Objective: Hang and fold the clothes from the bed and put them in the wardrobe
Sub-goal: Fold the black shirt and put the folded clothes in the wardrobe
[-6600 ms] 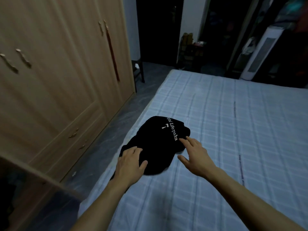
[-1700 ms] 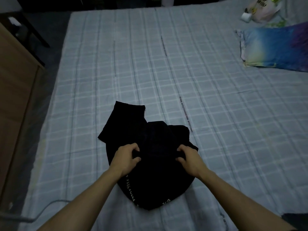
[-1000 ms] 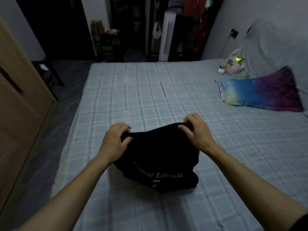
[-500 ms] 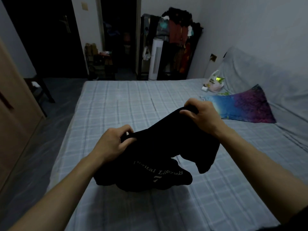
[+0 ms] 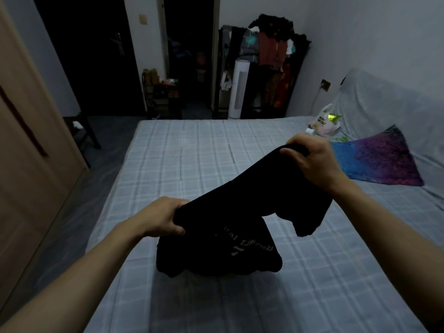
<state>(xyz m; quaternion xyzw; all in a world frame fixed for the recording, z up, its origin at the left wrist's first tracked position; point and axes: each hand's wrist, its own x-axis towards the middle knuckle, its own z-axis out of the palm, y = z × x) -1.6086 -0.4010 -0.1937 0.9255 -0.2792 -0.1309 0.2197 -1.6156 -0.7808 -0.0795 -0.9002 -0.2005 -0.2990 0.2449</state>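
Black T-shirt with pale lettering hangs between your two hands above the near half of the bed, its lower folds sagging close to the checked sheet. Your left hand has its fingers curled tight round a bunched edge, low and nearer the bed's left edge. Your right hand grips the other edge, raised higher toward the right side. A blue and purple pillow lies by the right edge, a plastic bag at the far right corner. The wooden wardrobe stands left of the bed.
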